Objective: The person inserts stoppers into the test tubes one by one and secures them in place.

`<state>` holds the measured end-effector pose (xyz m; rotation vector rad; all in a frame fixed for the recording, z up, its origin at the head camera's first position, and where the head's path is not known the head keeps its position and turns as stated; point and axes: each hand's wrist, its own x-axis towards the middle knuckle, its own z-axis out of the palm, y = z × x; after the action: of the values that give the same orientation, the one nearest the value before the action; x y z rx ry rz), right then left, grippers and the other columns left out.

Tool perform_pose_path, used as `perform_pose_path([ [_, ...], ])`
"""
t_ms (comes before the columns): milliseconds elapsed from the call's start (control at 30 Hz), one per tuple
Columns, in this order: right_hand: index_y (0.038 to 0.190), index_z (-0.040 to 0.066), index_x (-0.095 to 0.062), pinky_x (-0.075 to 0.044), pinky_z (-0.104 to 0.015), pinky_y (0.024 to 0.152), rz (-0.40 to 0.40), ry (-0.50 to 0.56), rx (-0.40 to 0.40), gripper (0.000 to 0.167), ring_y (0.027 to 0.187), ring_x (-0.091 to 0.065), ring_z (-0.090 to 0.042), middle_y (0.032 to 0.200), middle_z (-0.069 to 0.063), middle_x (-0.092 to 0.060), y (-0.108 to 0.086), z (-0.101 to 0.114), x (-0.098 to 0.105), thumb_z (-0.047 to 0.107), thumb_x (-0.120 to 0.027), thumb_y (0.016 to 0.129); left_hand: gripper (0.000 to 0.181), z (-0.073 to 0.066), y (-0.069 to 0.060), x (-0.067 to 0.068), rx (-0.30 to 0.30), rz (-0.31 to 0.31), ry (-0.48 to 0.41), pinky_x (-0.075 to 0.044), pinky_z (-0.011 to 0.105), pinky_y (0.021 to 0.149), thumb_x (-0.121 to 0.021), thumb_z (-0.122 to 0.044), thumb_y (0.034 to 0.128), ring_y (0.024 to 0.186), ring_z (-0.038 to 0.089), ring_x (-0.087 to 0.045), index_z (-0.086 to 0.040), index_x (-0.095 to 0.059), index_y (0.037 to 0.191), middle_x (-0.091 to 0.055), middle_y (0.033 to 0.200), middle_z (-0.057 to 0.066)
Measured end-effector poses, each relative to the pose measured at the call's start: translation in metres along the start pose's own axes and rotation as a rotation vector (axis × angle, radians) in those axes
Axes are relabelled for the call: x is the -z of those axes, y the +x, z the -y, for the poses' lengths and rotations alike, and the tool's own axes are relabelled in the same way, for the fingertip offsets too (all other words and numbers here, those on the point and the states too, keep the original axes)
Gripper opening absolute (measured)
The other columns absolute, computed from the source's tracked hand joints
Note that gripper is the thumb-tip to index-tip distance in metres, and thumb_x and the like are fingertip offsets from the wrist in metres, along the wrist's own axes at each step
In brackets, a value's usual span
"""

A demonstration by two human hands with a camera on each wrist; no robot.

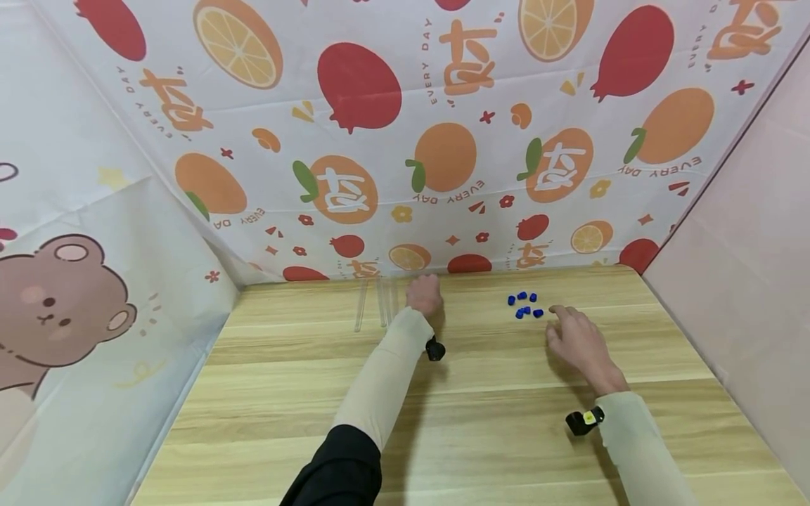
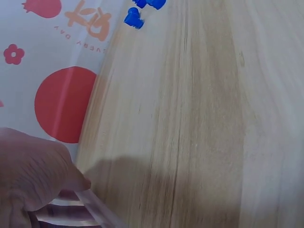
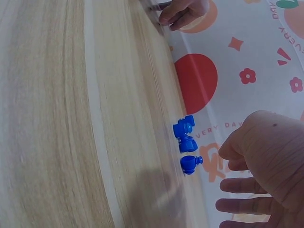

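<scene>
My left hand (image 1: 424, 294) is at the back of the table, just right of several clear tubes (image 1: 361, 307). In the left wrist view its thumb and fingers pinch one clear tube (image 2: 99, 209), whose far end runs out of the frame. My right hand (image 1: 578, 342) hovers over the right side, fingers relaxed and nothing in them. Left of its fingertips lie several small blue plastic caps (image 1: 520, 314) in a loose cluster. The right wrist view shows some of these blue caps (image 3: 188, 164) close up, apart from the hand.
The pale wooden table (image 1: 272, 400) ends at the back against a fruit-print cloth (image 1: 392, 161). A bear-print cloth (image 1: 63, 302) hangs on the left and a plain pale sheet (image 1: 747, 246) on the right. Each wrist wears a small black camera (image 1: 435, 349).
</scene>
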<state>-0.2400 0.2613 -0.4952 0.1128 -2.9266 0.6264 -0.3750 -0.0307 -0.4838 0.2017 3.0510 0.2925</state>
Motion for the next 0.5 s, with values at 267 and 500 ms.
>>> perform_pose_path([
  [267, 0.138, -0.005, -0.054, -0.051, -0.066, 0.096, 0.015, -0.003, -0.003, 0.046, 0.116, -0.061, -0.05, 0.135, -0.034, -0.057, 0.002, 0.001, 0.001, 0.016, -0.054, 0.097, 0.004, 0.006, -0.001, 0.008, -0.006, 0.014, -0.097, -0.062, 0.041, 0.071, -0.066, -0.007, 0.0948, 0.094, 0.03, -0.071, -0.005, -0.068, 0.093, -0.071, 0.1, 0.012],
  [500, 0.138, -0.006, -0.054, -0.051, -0.066, 0.095, 0.018, -0.001, 0.006, 0.046, 0.108, -0.062, -0.044, 0.134, -0.034, -0.058, 0.004, 0.002, 0.003, 0.015, -0.055, 0.097, 0.022, 0.014, -0.002, 0.02, -0.046, 0.058, -0.344, -0.053, 0.026, 0.05, -0.063, -0.007, 0.0961, 0.058, 0.017, -0.061, -0.006, -0.058, 0.075, -0.061, 0.072, 0.006],
])
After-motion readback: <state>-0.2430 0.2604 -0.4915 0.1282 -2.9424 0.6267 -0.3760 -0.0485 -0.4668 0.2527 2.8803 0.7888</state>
